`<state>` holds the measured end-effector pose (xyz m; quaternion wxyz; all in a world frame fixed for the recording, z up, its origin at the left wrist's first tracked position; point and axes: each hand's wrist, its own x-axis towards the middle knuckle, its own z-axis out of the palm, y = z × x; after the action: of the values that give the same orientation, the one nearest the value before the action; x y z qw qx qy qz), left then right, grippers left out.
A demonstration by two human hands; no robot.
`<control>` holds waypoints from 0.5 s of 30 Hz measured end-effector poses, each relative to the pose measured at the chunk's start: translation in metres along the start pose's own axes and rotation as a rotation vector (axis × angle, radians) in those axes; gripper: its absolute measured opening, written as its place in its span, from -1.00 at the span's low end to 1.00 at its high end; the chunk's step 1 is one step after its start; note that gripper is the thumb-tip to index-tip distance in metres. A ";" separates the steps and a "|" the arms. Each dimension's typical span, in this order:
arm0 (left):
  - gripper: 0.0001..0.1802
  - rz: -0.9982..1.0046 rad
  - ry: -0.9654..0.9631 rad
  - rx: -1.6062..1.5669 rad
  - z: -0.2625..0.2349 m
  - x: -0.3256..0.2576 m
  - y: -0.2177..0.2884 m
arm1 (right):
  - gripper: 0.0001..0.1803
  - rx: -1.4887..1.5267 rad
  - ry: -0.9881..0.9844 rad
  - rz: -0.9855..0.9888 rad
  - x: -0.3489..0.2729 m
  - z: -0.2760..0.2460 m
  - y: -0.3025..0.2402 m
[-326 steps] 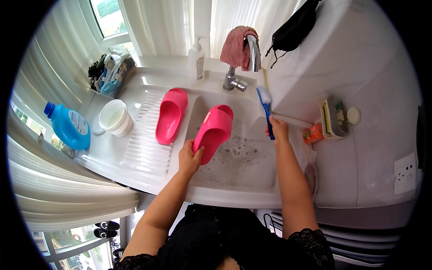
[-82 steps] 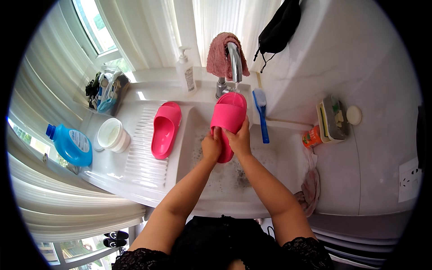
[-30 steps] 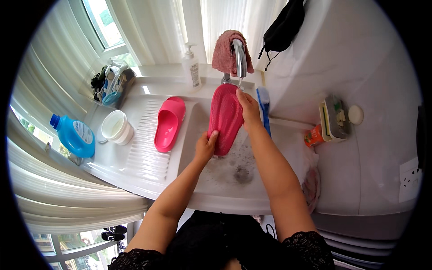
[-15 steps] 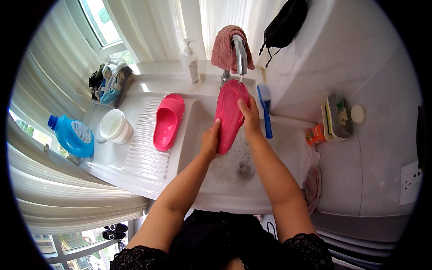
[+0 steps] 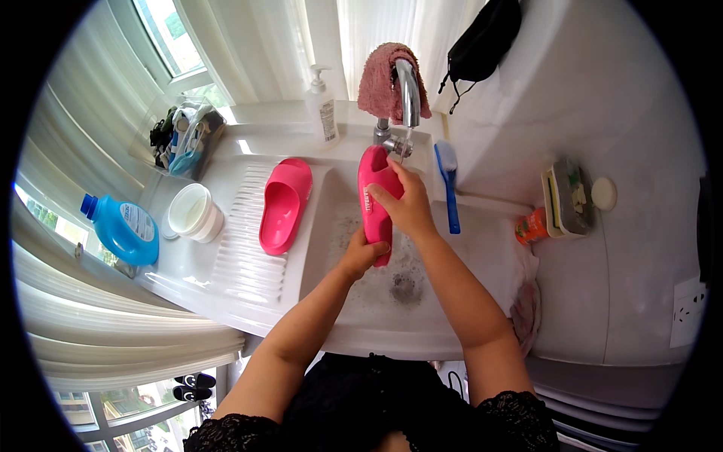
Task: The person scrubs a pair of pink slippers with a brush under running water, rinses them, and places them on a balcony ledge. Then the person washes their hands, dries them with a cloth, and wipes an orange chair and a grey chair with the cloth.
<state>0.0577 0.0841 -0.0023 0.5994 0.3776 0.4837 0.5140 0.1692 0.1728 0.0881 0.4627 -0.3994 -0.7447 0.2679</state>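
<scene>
A pink slide sandal [image 5: 374, 197] is tilted on its side under the running tap [image 5: 407, 94], above the white sink [image 5: 331, 264]. Its heel end is gripped by my left hand [image 5: 361, 255], thumb across it. My right hand [image 5: 407, 202] holds the strap end near the water, thumb against the side. The other pink slide sandal [image 5: 286, 205] lies sole-down on the ribbed drainboard [image 5: 239, 248], left of the basin. Sudsy, greyish water shows at the bottom of the sink around the drain.
A blue brush [image 5: 449, 188] rests on the sink's right edge. Further left stand a white tub [image 5: 197, 215], a blue detergent bottle [image 5: 124, 230] and a clear bin [image 5: 184, 139]. Behind are a pump bottle [image 5: 321, 113] and a pink cloth [image 5: 380, 79] over the tap.
The held sandal has been turned from its sole facing up onto its side, showing the strap. Both hands have shifted their grip on it.
</scene>
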 end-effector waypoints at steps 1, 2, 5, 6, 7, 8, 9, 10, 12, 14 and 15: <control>-0.33 -0.122 -0.027 -0.036 -0.004 -0.001 -0.001 | -0.33 0.030 -0.011 0.055 0.000 -0.001 0.000; -0.38 -0.168 -0.031 -0.049 -0.006 -0.003 -0.002 | -0.38 0.034 -0.024 0.132 0.000 0.002 0.012; -0.49 -0.288 -0.018 -0.053 -0.014 -0.016 0.003 | -0.44 -0.247 -0.174 0.122 0.004 0.003 0.005; -0.49 -0.313 -0.015 -0.040 -0.011 -0.019 0.002 | -0.49 -0.179 -0.183 0.010 0.007 0.009 0.007; -0.48 -0.341 0.002 -0.020 -0.013 -0.025 0.001 | -0.48 -0.227 -0.149 -0.070 0.007 0.025 0.002; -0.52 -0.256 0.055 -0.001 -0.014 -0.029 -0.006 | -0.47 -0.271 -0.114 -0.149 0.007 0.047 -0.008; -0.52 -0.286 0.096 -0.064 -0.017 -0.032 -0.013 | -0.45 -0.315 -0.074 -0.230 0.007 0.069 -0.019; -0.52 -0.313 0.131 -0.130 -0.017 -0.033 -0.019 | -0.38 -0.269 -0.218 -0.101 0.009 0.088 -0.031; -0.58 -0.363 0.194 -0.256 -0.009 -0.043 -0.010 | -0.25 -0.215 -0.452 0.220 0.009 0.132 -0.041; -0.56 -0.328 0.197 -0.283 -0.002 -0.063 0.015 | -0.15 -0.227 -0.541 0.464 0.007 0.166 -0.043; -0.54 -0.299 0.181 -0.291 -0.008 -0.069 0.013 | -0.10 -0.252 -0.538 0.520 0.003 0.176 -0.047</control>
<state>0.0465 0.0186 0.0215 0.6712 0.1636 0.5069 0.5155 -0.0075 0.1450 0.0505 0.1150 -0.5437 -0.7406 0.3777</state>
